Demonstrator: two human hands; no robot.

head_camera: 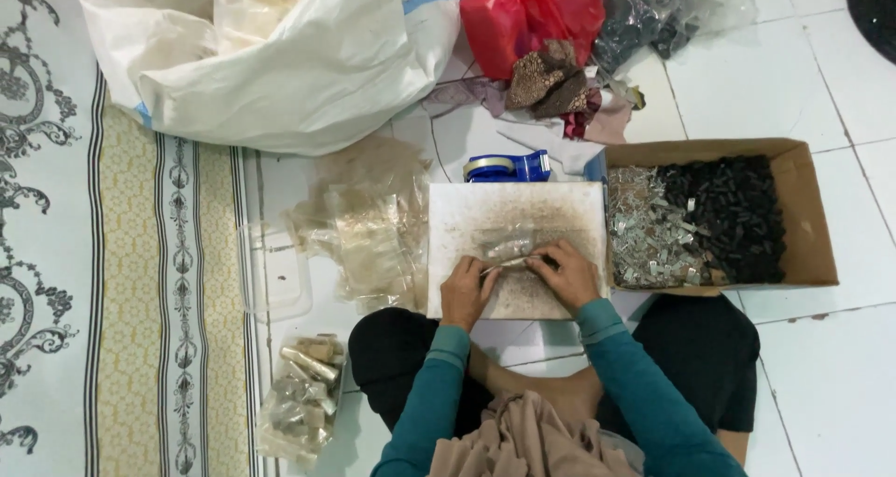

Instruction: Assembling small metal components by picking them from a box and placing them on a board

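Note:
Both my hands rest on a stained white board (467, 217) lying on the floor in front of my knees. My left hand (467, 290) and my right hand (567, 273) pinch the two ends of a small clear plastic packet (509, 253) that holds shiny bits. The packet lies flat on the board between my fingers. Teal sleeves cover both my arms.
A cardboard box (807, 225) with silver and black small pieces sits right of the board. Clear plastic bags (369, 230) and a clear tub (277, 276) lie to the left, filled packets (303, 398) lower left. A blue tape dispenser (509, 167), white sack (280, 57) and red bag (527, 10) lie beyond.

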